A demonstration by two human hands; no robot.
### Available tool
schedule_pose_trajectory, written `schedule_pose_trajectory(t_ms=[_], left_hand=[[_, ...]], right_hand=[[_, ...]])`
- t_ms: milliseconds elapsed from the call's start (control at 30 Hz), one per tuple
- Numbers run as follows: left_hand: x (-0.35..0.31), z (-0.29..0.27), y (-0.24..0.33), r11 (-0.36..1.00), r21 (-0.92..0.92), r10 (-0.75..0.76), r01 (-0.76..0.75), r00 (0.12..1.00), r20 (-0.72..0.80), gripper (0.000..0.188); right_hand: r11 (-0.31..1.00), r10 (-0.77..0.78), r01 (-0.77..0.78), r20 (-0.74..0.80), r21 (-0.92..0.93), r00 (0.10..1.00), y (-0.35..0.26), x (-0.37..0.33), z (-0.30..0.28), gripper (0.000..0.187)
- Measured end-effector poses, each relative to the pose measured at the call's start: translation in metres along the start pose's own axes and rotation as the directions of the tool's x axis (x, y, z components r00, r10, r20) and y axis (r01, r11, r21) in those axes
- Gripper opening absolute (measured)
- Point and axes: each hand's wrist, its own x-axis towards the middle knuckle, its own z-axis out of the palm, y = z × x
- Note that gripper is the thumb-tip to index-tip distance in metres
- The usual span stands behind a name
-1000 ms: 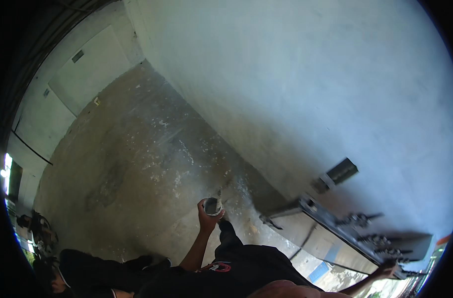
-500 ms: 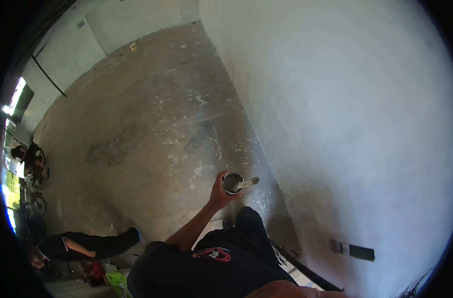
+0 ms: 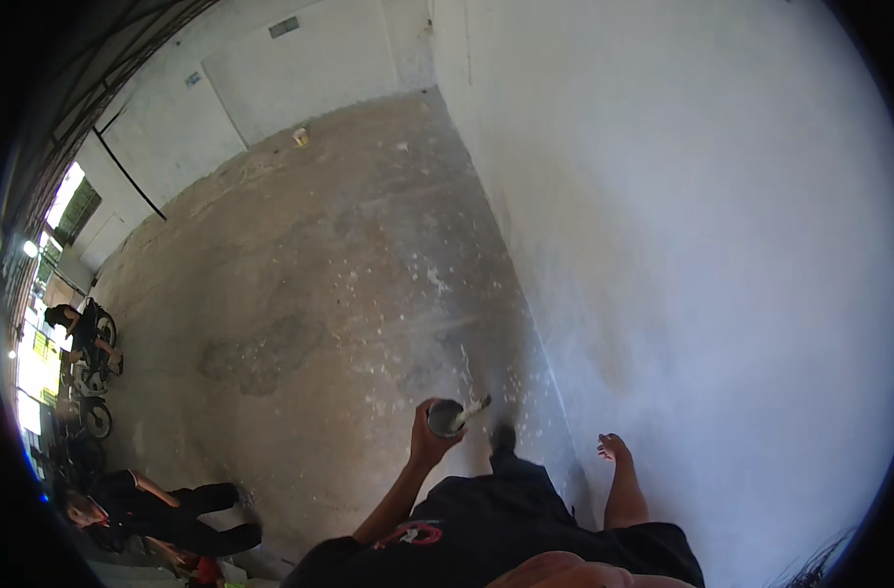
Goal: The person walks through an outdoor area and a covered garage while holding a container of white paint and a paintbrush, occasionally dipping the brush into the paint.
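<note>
My left hand point(image 3: 428, 443) is wrapped round a small dark can point(image 3: 437, 418), held out in front of my body above the floor. Out of the can leans a pale, paint-stained brush handle point(image 3: 472, 409), tilted to the right; its lower end is hidden inside. My right hand point(image 3: 613, 447) hangs beside the white wall point(image 3: 721, 245), apart from it. Its fingers look loosely bent, with nothing seen in them.
White specks dot the concrete floor point(image 3: 300, 284). A small pale bucket point(image 3: 301, 137) stands near the far wall. At the left, a person in dark clothes point(image 3: 187, 514) walks, and another person point(image 3: 65, 317) is by parked motorbikes point(image 3: 96, 416).
My right arm has come into view beside the wall. My view has tilted up and turned, showing more of the far wall. The can stays in my left hand.
</note>
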Motion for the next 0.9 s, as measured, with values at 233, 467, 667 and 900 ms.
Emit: schedule_pose_trajectory(t_ms=[233,467,667,900], left_hand=[[0.136,-0.024,-0.006,0.990,-0.026,-0.139,0.136,0.974,-0.177,0.081],[0.261,-0.073,-0.072,0.986,-0.039,-0.165,0.161,0.938,-0.306,0.076],[0.390,-0.165,-0.141,0.982,-0.025,-0.187,0.186,0.959,-0.212,0.081],[0.555,-0.260,-0.228,0.961,0.258,-0.076,0.096,0.993,-0.088,0.080]], right_hand=[[0.698,-0.656,0.713,0.334,-0.076,0.677,-0.327,0.069,0.138,0.036],[0.655,-0.659,0.668,0.700,0.353,0.276,-0.597,-0.097,0.309,0.078],[0.367,-0.766,0.852,0.640,0.373,0.049,-0.736,-0.092,0.398,0.105],[0.327,-0.821,0.919,0.549,0.221,0.160,-0.871,-0.075,0.489,0.038]])
